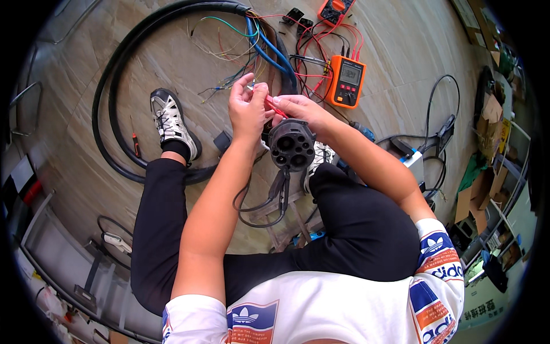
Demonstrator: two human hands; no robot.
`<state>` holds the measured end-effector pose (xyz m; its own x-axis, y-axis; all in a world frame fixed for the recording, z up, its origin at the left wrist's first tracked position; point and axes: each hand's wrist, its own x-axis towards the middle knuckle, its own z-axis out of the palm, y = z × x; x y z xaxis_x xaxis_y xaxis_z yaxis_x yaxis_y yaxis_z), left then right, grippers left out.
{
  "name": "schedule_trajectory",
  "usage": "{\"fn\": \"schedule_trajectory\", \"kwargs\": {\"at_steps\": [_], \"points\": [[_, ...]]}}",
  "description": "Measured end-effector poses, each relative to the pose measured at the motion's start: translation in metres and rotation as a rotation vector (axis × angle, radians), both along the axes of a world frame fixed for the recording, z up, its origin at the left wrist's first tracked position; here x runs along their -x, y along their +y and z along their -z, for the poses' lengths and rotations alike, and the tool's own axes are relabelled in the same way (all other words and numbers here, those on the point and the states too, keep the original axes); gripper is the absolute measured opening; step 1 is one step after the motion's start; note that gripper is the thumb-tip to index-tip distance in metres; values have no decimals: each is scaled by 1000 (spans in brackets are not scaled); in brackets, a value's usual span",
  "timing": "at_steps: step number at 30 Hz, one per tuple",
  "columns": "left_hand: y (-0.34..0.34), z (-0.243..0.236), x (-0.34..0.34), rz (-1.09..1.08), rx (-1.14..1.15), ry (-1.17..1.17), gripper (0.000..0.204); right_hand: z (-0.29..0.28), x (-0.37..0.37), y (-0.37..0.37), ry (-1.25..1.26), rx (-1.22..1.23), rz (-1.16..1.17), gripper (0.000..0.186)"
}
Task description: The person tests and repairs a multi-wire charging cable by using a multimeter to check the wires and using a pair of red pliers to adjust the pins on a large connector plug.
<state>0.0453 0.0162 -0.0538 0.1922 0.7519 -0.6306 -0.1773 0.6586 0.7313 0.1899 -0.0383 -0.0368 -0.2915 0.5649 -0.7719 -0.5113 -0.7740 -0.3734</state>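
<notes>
Two bare hands work close together above the floor (pixel 203 135). The right hand (pixel 298 113) pinches a thin red stick (pixel 278 110) between thumb and fingers, and this stick lies slantwise in the narrow space between both hands. The left hand (pixel 247 109) has its fingers bent, thumb near the forefinger; I cannot tell what exactly it grips. Just below the hands, nearer to the body, is a round black plug (pixel 292 144) with its holes facing up; whether the right hand touches it is not clear. Beyond the hands lie loose thin wires (pixel 220 89) of a thick black cable (pixel 103 103), which makes a big loop around the left shoe (pixel 172 117). To the right of the wires rests an orange meter (pixel 346 82).
</notes>
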Motion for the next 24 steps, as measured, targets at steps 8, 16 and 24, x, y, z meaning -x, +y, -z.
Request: {"fn": "schedule_trajectory", "kwargs": {"at_steps": [8,16,24], "points": [[21,33,21,70,-2,-68,31,3,3,-2,-84,-55,-80,46],[41,32,52,270,318,159,63,-12,5,1,-41,-64,-105,46],[88,-149,68,1013,-28,323,63,-1,2,-2,-161,-138,-170,47]]}}
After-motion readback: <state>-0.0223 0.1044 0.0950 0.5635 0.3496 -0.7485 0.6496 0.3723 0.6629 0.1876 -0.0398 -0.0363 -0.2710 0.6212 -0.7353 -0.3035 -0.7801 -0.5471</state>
